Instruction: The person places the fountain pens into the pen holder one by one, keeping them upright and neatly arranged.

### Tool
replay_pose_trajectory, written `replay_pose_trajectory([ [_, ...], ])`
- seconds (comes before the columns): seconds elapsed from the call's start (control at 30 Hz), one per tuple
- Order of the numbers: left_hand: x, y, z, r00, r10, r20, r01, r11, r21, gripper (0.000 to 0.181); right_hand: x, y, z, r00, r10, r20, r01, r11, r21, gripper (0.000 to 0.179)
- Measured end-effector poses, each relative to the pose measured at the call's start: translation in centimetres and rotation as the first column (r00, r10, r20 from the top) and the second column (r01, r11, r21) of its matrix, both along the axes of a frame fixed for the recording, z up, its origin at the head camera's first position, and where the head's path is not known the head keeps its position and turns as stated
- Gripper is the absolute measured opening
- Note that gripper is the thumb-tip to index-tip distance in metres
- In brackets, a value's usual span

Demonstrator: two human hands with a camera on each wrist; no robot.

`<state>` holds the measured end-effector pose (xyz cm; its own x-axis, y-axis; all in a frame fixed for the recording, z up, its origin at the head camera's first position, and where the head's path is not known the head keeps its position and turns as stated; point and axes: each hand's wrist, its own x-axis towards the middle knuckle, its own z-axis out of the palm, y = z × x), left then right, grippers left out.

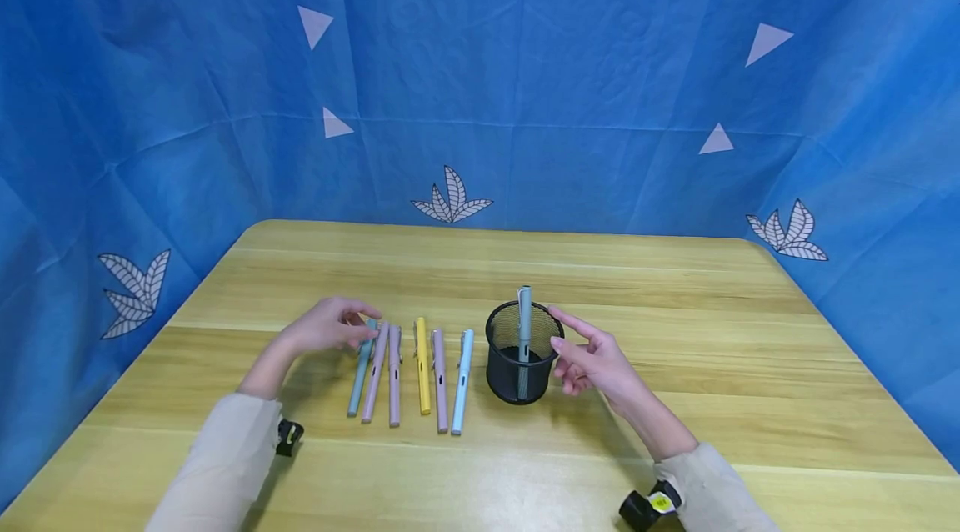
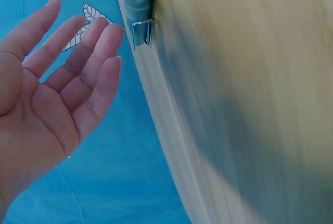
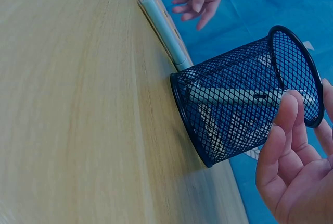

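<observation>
My left hand (image 1: 335, 325) is over the top end of a teal pen (image 1: 362, 369), the leftmost of a row on the table. In the left wrist view its fingers are loosely spread, apart from that pen's clip end, and the palm holds nothing. A black mesh pen holder (image 1: 504, 378) stands upright right of the row, with one grey-green pen (image 1: 525, 323) leaning inside it. At the holder's right side is my right hand (image 1: 600, 361); its extended index finger and thumb touch or nearly touch the rim, without wrapping around it.
Beside the teal pen lie two lilac pens (image 1: 377, 373), a yellow pen (image 1: 423, 365), another lilac pen (image 1: 439, 382) and a light blue pen (image 1: 462, 382). The wooden table (image 1: 675, 298) backs onto a blue cloth (image 1: 600, 98) with leaf prints.
</observation>
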<state>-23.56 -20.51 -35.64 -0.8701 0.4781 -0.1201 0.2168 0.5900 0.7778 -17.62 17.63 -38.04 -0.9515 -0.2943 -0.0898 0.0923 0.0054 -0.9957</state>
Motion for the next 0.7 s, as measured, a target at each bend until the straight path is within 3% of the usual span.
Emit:
replay_pose_trajectory([
  [0.17, -0.05, -0.28, -0.1, 1.0, 0.0, 0.001, 0.0, 1.0, -0.017, 0.038, -0.01, -0.04, 0.02, 1.0, 0.0, -0.003, -0.001, 1.0, -0.004, 0.058],
  [0.53, 0.03, -0.59, -0.22, 0.993, 0.115, -0.001, -0.115, 0.988, -0.101, 0.039, -0.04, -0.15, -0.02, 1.0, -0.003, -0.001, 0.003, 1.0, 0.0, 0.058],
  [0.7, 0.13, -0.84, -0.49, 0.991, 0.128, 0.029, -0.123, 0.982, -0.141, 0.046, -0.02, -0.08, -0.08, 1.0, -0.01, 0.004, 0.01, 1.0, 0.003, 0.059],
])
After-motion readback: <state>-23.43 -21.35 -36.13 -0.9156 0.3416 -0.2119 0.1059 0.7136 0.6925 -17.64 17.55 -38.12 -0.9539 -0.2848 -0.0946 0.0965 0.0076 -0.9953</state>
